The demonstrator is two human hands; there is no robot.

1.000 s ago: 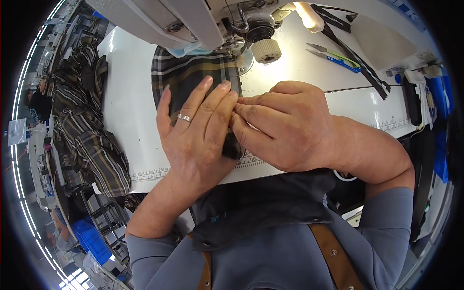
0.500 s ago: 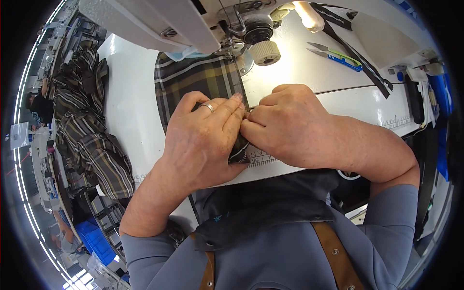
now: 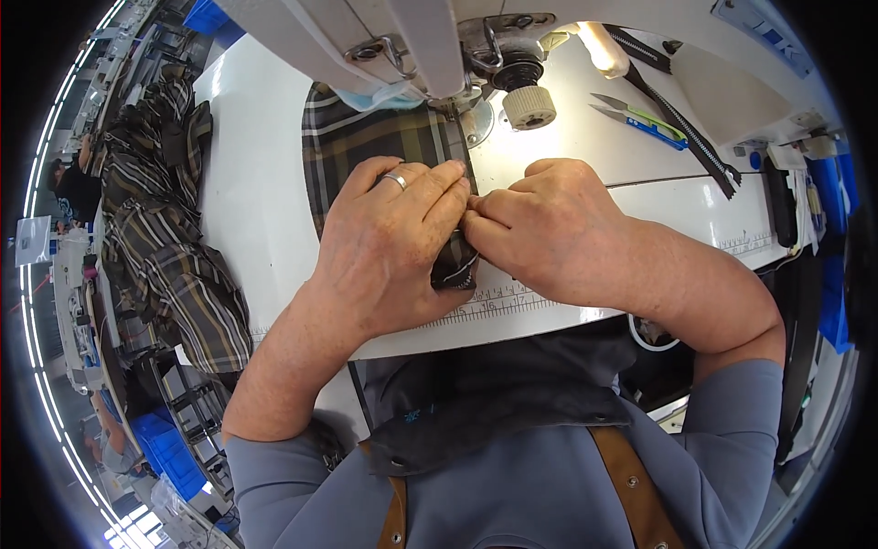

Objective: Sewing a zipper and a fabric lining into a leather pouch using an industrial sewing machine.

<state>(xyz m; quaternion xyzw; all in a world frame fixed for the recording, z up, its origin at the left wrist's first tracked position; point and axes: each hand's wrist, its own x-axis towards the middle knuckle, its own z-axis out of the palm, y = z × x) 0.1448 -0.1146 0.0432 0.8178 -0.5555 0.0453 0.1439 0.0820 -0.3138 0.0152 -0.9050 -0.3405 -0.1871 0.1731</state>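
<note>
A dark plaid fabric piece (image 3: 366, 133) with olive and white stripes lies under the head of a sewing machine (image 3: 357, 41). My left hand (image 3: 389, 233), with a ring on one finger, rests flat on this fabric with its fingers stretched toward the machine. Its thumb is near the fabric's near end. Right beside it, my right hand (image 3: 544, 224) is closed, pinching the fabric's right edge; the fingertips are partly hidden. The needle area is mostly covered by the machine head.
Crumpled plaid cloth (image 3: 169, 229) hangs over the table's left side. Thread snips (image 3: 645, 123) and a black zipper (image 3: 700, 151) lie at the right. A lit lamp (image 3: 604, 50) hangs by the machine. Along the table's near edge runs a printed ruler (image 3: 503, 305). A blue bin (image 3: 169, 448) stands lower left.
The whole view has shifted slightly. Both hands keep their grip and posture, sitting a little closer to the machine head along with the fabric.
</note>
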